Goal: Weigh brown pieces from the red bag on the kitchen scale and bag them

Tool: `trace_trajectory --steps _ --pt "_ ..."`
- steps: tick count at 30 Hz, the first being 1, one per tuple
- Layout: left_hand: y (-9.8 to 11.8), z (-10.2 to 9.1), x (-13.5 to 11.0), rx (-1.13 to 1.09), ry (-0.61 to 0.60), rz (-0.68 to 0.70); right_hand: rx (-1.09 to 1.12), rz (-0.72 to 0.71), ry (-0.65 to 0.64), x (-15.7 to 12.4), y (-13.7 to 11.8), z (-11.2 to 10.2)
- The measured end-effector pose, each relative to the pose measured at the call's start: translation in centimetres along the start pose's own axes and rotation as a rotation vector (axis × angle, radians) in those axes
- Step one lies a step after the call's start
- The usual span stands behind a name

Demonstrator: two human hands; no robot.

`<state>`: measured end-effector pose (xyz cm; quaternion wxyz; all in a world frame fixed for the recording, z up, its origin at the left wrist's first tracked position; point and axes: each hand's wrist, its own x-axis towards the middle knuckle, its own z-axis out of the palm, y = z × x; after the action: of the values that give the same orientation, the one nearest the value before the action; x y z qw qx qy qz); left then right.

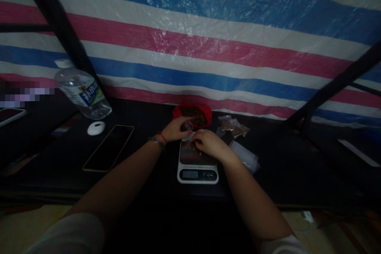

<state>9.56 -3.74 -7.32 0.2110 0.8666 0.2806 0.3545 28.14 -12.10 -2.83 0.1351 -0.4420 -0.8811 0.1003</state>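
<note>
My left hand (175,128) is closed around a small clear cup-like thing (187,126), partly hidden by the fingers. Opposite it, my right hand (210,143) pinches a small clear plastic bag (188,136), whose top edge lies beside the cup. Both hands are over a white kitchen scale (180,176) with a lit display. Brown grain-like pieces (195,149) show below the right fingers; whether they are inside the bag or loose on the plate is unclear. Just behind the hands is a red bag (208,112) full of similar brown pieces.
Filled small bags (235,126), a clear round cap (220,131) and flat clear bags (245,158) lie at right. On the left are a phone (109,149), a white rounded case (96,128) and a large bottle (85,91). A striped sheet (208,43) hangs behind.
</note>
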Motion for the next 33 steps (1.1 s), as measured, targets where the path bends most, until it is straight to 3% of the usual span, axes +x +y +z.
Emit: trace_trajectory --steps 9,12,19,25,33 --pt "1.0 -0.6 0.2 0.089 -0.071 0.091 0.204 0.008 0.411 0.3 1.4 -0.2" --pt "1.5 -0.7 0.3 0.119 -0.09 0.135 0.22 0.018 0.484 0.7 1.5 0.0" --pt "1.9 -0.7 0.3 0.145 -0.041 0.158 0.257 0.018 0.469 1.4 0.6 1.0" --pt "2.3 -0.7 0.4 0.142 -0.044 0.171 0.296 0.102 0.543 1.5 0.4 1.1" --pt "2.1 -0.5 0.3 0.111 -0.038 0.136 0.292 0.021 0.433 1.5 -0.1 0.9"
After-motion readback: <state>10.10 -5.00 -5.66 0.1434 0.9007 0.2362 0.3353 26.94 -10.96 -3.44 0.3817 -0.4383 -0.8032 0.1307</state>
